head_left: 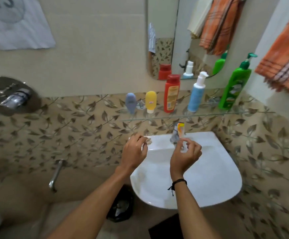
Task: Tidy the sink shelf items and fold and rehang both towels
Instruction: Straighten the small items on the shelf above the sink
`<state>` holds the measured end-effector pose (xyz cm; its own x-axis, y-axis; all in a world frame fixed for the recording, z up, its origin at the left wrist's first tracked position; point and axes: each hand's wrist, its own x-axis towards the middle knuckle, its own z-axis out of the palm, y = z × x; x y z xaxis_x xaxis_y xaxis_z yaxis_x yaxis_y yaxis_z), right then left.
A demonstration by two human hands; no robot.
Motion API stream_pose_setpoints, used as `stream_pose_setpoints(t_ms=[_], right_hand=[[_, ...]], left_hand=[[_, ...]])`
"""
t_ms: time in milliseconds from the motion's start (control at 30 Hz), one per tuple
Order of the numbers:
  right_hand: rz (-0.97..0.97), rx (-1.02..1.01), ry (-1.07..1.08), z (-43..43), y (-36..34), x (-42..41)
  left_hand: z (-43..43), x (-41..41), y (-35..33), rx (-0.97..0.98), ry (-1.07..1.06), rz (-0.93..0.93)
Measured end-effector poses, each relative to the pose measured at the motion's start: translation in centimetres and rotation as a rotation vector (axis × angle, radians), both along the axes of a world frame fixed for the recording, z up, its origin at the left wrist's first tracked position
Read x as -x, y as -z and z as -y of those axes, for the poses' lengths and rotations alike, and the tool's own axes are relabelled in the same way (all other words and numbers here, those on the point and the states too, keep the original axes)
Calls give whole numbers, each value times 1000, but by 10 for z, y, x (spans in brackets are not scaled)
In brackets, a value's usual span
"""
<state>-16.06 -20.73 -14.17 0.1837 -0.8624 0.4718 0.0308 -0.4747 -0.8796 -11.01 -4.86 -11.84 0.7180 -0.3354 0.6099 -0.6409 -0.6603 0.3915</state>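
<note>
Right hand (185, 153) pinches a small tube (181, 131) upright over the sink (209, 178), its lower end hidden by fingers. Left hand (135, 152), at 9 o'clock of it, curled; contents blurred, indeterminate. Orange towel (285, 57) at 2 o'clock, cut off.

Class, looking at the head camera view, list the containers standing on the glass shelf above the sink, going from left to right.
Grey-blue tube → yellow tube → red bottle → blue pump bottle → green pump bottle.
</note>
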Motion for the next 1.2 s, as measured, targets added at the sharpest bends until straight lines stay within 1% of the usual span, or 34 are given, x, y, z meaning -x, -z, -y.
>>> stream_pose_setpoints(t_ms=[100,167,267,367,433,533,633,733,833,933,1000,1033,1200], right_hand=[[-31,76,-123,-55,10,-2],[-58,138,-225,-92,19,-5],[-99,131,-380,-135,29,-10],[-134,103,-489,-174,42,-18],[-232,62,-549,-197,58,-25],[-428,29,-622,-216,96,-32],[-578,32,-641,-224,131,-38],[-738,-41,-652,-225,172,-48],[-843,-95,-675,-223,229,-65],[-952,-259,-659,-218,286,-84],[-1035,-390,-630,-217,328,-96],[-1073,-423,-618,-216,348,-103],[-1187,-447,-584,-208,421,-131]], left_hand=[[-44,-9,19,0,-50,-47],[-74,-17,31,13,-98,-134],[-110,-27,52,37,-170,-269],[-143,-38,79,83,-200,-416],[-166,-42,100,126,-213,-513],[-191,-43,136,202,-239,-659],[-201,-44,174,241,-329,-801],[-203,-47,222,201,-393,-935],[-198,-54,280,186,-453,-1058],[-190,-63,335,237,-497,-1181],[-183,-72,371,268,-534,-1233],[-180,-78,391,282,-547,-1246],[-166,-105,468,262,-581,-1337]])
